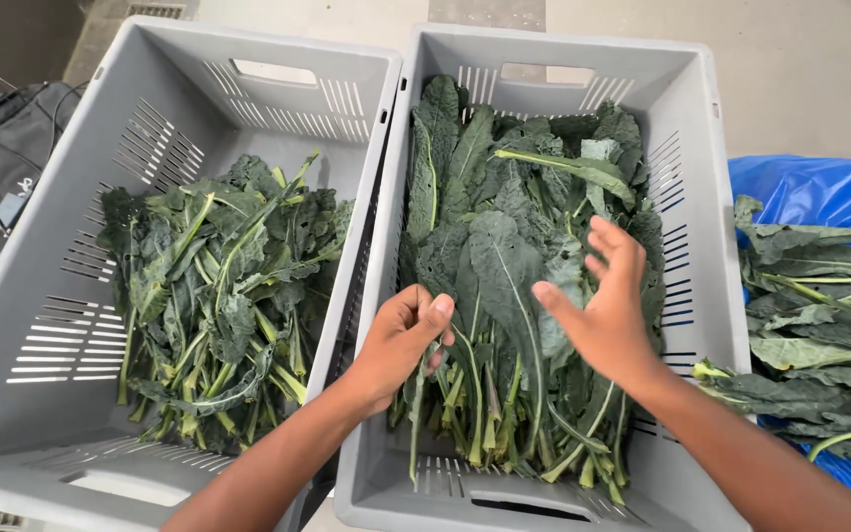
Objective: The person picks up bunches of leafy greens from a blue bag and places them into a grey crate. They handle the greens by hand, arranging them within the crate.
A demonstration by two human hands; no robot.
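the left hand [401,340] pinches kale stems [445,389] in the right crate [706,148]; the right hand [603,300] hovers open, empty; a loose pinch could likely snap or drop them.

Two grey crates [711,197] of kale, one blue bag [810,187], one black backpack [2,167]

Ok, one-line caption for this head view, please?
Left hand grips kale stems in the right grey crate; right hand open above the leaves.
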